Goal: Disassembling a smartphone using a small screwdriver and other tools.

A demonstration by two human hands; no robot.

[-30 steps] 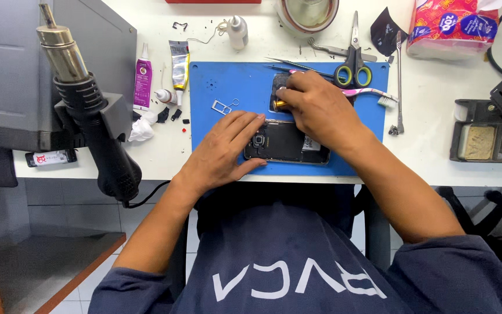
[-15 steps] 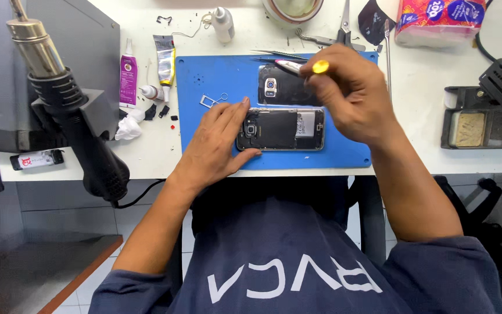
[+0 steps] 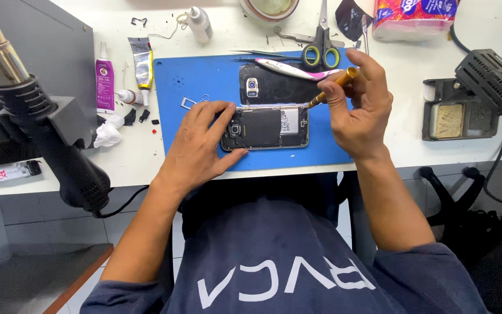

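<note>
An opened smartphone (image 3: 268,128) lies back-up on the blue work mat (image 3: 193,81), its inner frame exposed. My left hand (image 3: 196,145) grips the phone's left end, thumb under its lower edge. In my right hand (image 3: 358,104) is a yellow-handled screwdriver (image 3: 332,84), its tip at the phone's upper right corner. The removed black back cover (image 3: 271,87) with a camera hole lies just above the phone. A small SIM tray (image 3: 188,103) rests left of it.
A hot-air gun (image 3: 42,122) stands in its holder at the left. Glue tubes (image 3: 123,72), scissors (image 3: 321,46), tweezers (image 3: 262,54), a pink pry tool (image 3: 291,70), a tape roll (image 3: 268,7), a tissue pack (image 3: 413,17) and a soldering stand (image 3: 466,104) lie around the mat.
My right hand lifted from the phone, picked up the yellow screwdriver and brought its tip down to the phone's upper right corner. My left hand stayed on the phone.
</note>
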